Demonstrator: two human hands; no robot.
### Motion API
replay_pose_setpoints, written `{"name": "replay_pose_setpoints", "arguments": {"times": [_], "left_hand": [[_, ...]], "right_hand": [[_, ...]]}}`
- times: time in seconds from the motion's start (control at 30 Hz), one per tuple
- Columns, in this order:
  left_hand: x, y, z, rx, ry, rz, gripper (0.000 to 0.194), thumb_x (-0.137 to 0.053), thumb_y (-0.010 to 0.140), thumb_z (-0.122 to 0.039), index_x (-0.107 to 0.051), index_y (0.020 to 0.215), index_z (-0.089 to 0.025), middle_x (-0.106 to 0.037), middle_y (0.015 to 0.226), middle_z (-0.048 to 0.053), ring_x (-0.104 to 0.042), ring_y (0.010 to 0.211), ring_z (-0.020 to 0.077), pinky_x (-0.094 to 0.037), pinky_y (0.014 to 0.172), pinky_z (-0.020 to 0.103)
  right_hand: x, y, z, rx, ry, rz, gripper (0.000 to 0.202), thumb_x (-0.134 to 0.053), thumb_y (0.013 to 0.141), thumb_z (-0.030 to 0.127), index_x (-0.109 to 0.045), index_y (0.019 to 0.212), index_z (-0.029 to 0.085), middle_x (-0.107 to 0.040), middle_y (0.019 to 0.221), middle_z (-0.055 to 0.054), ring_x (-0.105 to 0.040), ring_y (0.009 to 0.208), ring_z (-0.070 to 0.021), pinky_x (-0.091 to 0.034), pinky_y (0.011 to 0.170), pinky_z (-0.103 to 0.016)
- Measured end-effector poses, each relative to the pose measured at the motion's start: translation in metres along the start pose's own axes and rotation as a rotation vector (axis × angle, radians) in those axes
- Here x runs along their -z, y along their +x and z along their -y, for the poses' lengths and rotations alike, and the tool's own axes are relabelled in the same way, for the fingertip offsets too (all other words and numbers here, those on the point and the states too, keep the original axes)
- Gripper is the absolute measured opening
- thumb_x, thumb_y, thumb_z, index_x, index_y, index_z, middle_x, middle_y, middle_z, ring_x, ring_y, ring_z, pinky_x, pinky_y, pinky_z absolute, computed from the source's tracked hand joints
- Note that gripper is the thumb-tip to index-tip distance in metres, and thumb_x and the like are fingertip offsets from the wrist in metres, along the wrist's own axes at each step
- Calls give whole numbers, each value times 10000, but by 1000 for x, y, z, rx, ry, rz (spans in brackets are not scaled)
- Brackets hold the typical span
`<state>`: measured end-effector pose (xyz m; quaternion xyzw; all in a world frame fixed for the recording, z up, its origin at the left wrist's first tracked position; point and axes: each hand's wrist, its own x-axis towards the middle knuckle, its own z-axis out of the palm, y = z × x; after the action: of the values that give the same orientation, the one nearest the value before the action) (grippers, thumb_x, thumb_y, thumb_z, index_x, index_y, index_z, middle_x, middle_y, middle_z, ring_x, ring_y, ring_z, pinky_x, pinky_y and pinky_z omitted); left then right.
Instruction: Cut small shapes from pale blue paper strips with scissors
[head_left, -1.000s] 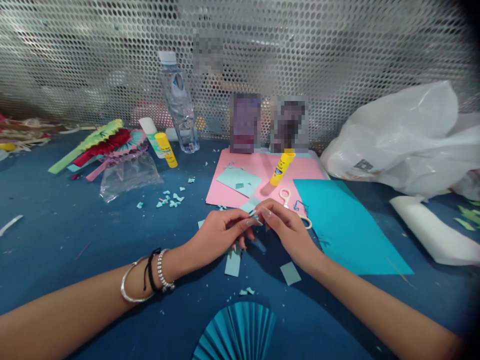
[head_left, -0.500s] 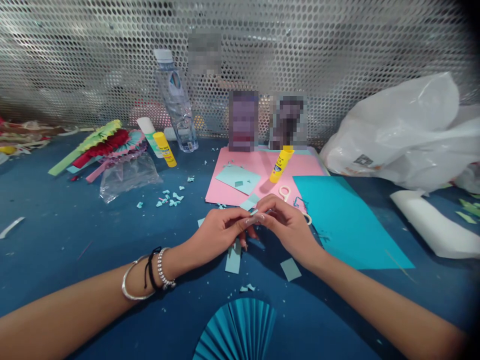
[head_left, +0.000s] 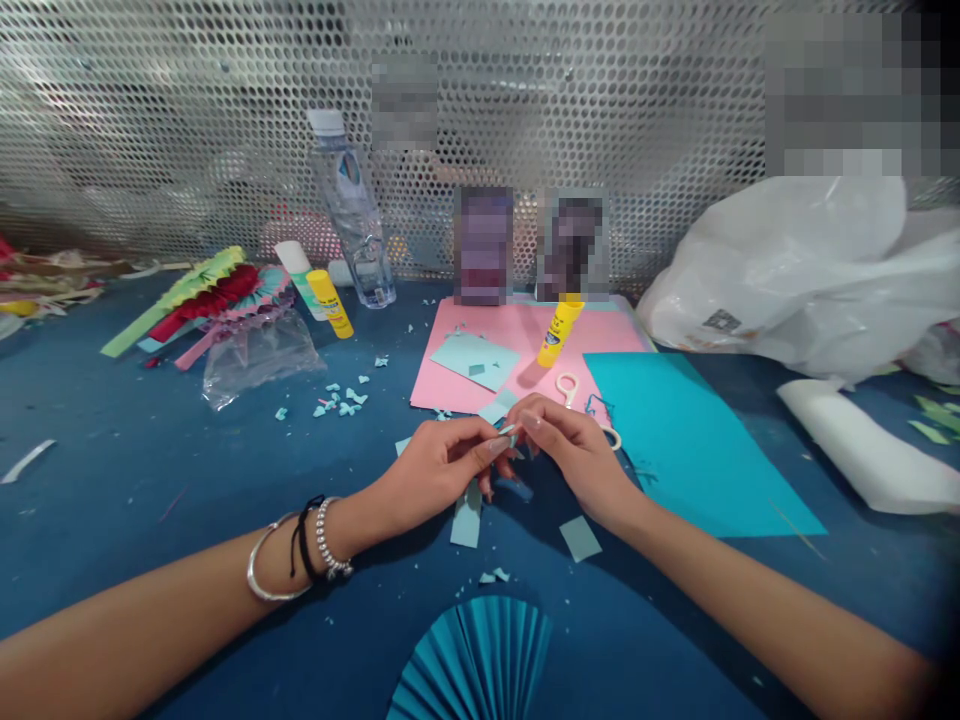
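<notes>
left hand [head_left: 431, 468] and right hand [head_left: 574, 450] meet over the blue tabletop [head_left: 150, 470] — each grip pinching one end of a tiny pale-blue paper scrap [head_left: 510, 432], its long axis running left to right — just before the pink sheet [head_left: 517, 335].

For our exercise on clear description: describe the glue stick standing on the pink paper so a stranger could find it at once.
Start at the pink paper lying in the middle of the blue table, in front of the metal mesh wall. At its far edge stands the glue stick, leaning slightly, just beyond the scissors. Unlike the other yellow glue stick beside the water bottle, it is on paper.
</notes>
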<state>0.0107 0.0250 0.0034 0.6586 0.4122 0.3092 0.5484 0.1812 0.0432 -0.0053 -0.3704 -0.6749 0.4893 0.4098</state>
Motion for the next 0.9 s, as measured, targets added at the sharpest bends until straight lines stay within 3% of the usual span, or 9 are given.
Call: {"name": "replay_pose_setpoints", "arguments": {"times": [0.17, 0.37, 0.57, 0.9], "left_hand": [[1, -2, -1, -48, 128, -49, 263, -427, 853, -346, -563, 794, -128, -624, 712, 38, -543, 545, 83, -451, 545, 209], [0, -4, 1, -151, 326, -103, 216, -434, 845, -278, -549, 728, -138, -608, 645, 23, -551, 565, 100, -442, 548, 209], [0, -4, 2, -158, 367, -39, 195, -436, 845, -264, -512, 705, -151, -588, 616, 3, -535, 551, 93, -426, 540, 206], [2, -1, 2, -137, 228, 72, 216, -387, 886, -317, -517, 841, -151, -598, 741, 12, -547, 609, 83, -435, 582, 195]], "right_hand": [[-3, 1, -3, -49, -4, 0, 170, -551, 771, 355, -522, 718, 197, -532, 739, -9, -500, 677, -121, -401, 569, -261], [-4, -1, -3, -60, -56, 57, 237, -470, 825, 397, -443, 702, 197, -475, 682, 3, -448, 616, -112, -351, 527, -252], [-4, -3, 4, 48, -286, 157, 329, -327, 902, 327, -333, 605, 187, -347, 612, 21, -347, 578, -104, -293, 535, -250], [-3, -3, 4, 80, -323, 125, 306, -302, 909, 281, -355, 623, 187, -393, 607, 16, -375, 574, -107, -301, 543, -244]]}}
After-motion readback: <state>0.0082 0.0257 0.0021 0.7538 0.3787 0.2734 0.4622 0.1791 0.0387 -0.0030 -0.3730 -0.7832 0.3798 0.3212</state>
